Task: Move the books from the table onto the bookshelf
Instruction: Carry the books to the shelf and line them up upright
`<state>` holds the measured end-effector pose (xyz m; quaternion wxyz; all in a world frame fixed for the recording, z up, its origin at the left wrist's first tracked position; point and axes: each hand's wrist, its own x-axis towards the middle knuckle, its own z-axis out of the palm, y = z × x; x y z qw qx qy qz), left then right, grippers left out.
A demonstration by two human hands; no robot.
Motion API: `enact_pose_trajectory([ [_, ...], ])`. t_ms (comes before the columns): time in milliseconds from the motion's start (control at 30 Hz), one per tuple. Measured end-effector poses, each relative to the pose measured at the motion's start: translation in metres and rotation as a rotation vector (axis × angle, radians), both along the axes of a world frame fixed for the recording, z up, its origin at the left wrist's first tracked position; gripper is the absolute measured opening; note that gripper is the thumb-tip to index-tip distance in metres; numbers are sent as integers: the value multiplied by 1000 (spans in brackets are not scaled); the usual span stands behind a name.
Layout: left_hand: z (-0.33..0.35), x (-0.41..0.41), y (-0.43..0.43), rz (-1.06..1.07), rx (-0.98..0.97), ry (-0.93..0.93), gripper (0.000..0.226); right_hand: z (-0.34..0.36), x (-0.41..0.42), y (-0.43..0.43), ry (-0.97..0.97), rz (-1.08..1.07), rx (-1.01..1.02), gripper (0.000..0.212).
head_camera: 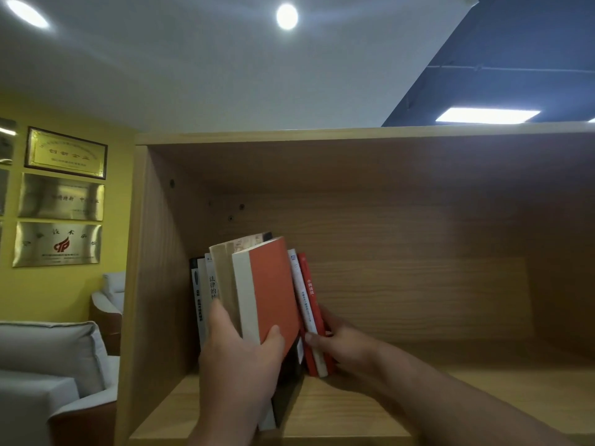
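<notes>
A wooden bookshelf (418, 400) fills the view, with several books standing upright at the left end of its compartment. My left hand (238, 362) grips two books together: an orange-covered book (273, 291) and a tan one (225, 275) behind it, tilted slightly and standing among the row. My right hand (341, 342) holds a thin red book (310, 304) and the white book (297, 284) beside it upright, just to the right of the orange one. A black-and-white book (197, 297) stands nearest the shelf's left wall.
The shelf's right part is bare wood. The left side panel (151, 284) stands close to the books. Beyond it are a yellow wall with gold plaques (61, 197) and grey sofas (48, 358).
</notes>
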<state>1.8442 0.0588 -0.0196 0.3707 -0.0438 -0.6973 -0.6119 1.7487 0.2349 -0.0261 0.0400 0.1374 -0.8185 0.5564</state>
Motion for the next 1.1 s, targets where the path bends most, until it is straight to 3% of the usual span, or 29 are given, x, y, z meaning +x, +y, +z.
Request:
enact_pose_trajectory([
  [100,6,9,-11,22,29,40,84,2,-1,-4,-145,57,-144,50],
  [200,13,8,-26,-25,58,159,70,0,-1,-5,-161,68,-194,44],
  [267,19,5,-29,-127,112,192,63,3,3,-5,-196,93,-349,33],
  [333,25,-1,-26,-262,197,194,55,13,15,0,-124,113,-435,46],
  [433,28,-15,-11,-472,277,145,55,29,20,20,27,68,-396,98],
  [533,31,-28,12,-647,277,64,62,36,31,43,40,101,-397,88],
  [600,37,-35,25,-708,187,-25,54,35,40,56,74,10,-431,83],
  [700,45,-45,33,-604,-110,-102,36,32,49,71,180,-108,-559,66],
  [800,38,-57,22,-303,-205,35,33,31,52,80,283,-261,-586,60],
  [867,30,-60,11,-118,-258,82,32,31,50,77,358,-394,-502,59],
  [967,22,-68,-4,57,-281,8,42,30,47,57,432,-538,-350,45],
  [1100,17,-75,-13,52,-290,-155,55,16,27,24,441,-601,-143,39],
])
